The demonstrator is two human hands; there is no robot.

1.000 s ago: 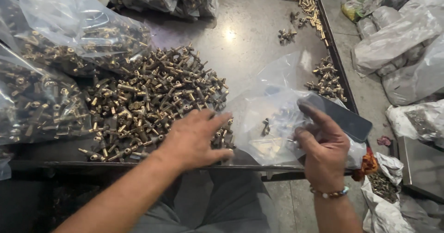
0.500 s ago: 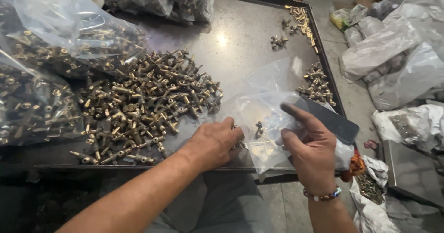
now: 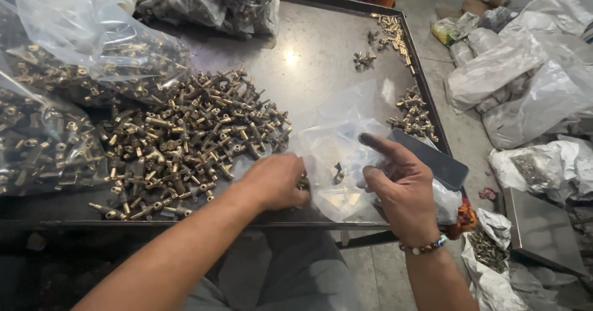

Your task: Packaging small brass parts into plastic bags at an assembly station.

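1. Progress, judged: bagging of brass fittings looks early. Only one or two fittings are seen inside the clear plastic bag; it is otherwise flat and near empty.
2. Left to do, judged: the loose pile of brass fittings on the tabletop is large and barely reduced. Small clusters also remain beyond the right-hand fingers, near the far tray edge.
3. Already filled bags are stacked up past the pile, on the far side from the left hand.
4. Left hand: fingers curled together at the bag's near-left edge, at the mouth as far as can be told. What is pinched is hidden under the knuckles; fittings or only bag film cannot be told.
5. Right hand: fingers partly apart, index finger extended over the bag film and a dark flat object. The rest of the hand rests on the bag's right side, pressing it down. No firm clamp is visible.
6. Bag position: between the two hands, touching both, lying flat at the near tabletop edge.
7. Pile position: just beside the left-hand fingers, outboard and away from the body. The fittings in the bag lie between the two sets of fingers, closer to the left.
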